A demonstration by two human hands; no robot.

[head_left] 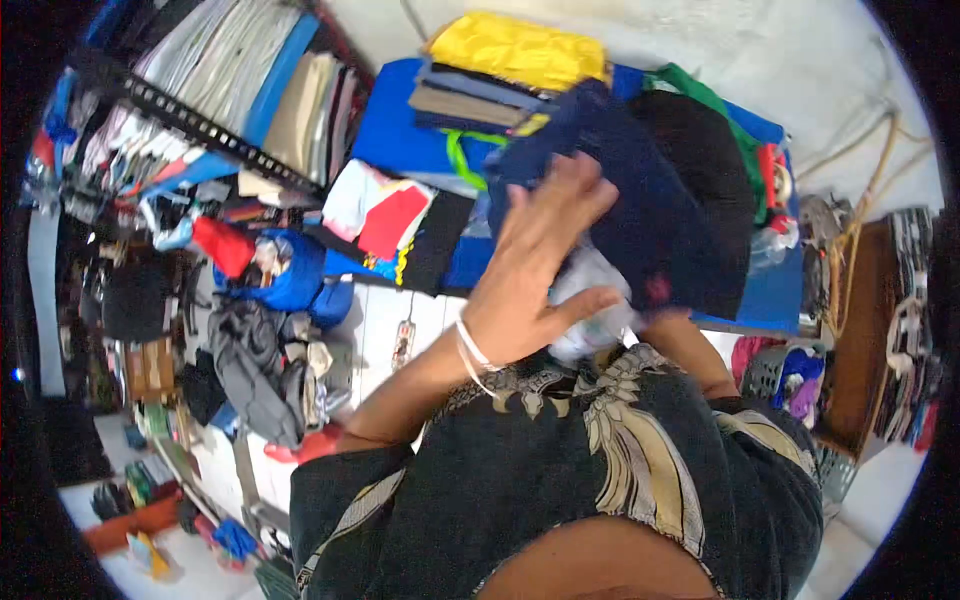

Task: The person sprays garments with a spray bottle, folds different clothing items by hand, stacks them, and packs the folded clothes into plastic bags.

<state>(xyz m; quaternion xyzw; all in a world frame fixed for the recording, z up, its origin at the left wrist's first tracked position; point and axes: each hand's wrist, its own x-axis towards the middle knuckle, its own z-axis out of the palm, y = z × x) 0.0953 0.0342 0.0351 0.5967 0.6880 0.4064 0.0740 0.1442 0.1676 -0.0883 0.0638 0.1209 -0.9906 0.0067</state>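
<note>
Nearest: the right hand (664, 326) sits low at the near edge of the navy cloth (645, 195), largely covered by it; cannot tell whether it grips. The left hand (545, 240), white band (474, 348) at the wrist, is spread over the cloth with thumb out, clasping nothing. Blur hides whether its fingers press down.

Between the hands: a whitish, crumpled piece (592, 290), perhaps plastic, partly under the left palm. Best judged to be kept out of the folds.

The navy cloth lies rumpled above the blue table (780, 295), overlapping a black cloth (705, 135). Step in hand, as judged: handling and settling the navy cloth. Advice: steady the near edge with the right hand, smooth outward with a flat left palm, and keep the two dark layers apart, since they could drag together.

Farther: a bright green loop (458, 158) stands beside the cloth's left edge, a possible snag. Beyond, folded fabrics (480, 88) carry a yellow bundle (520, 50); smoothing strokes should stop short of them.
</note>
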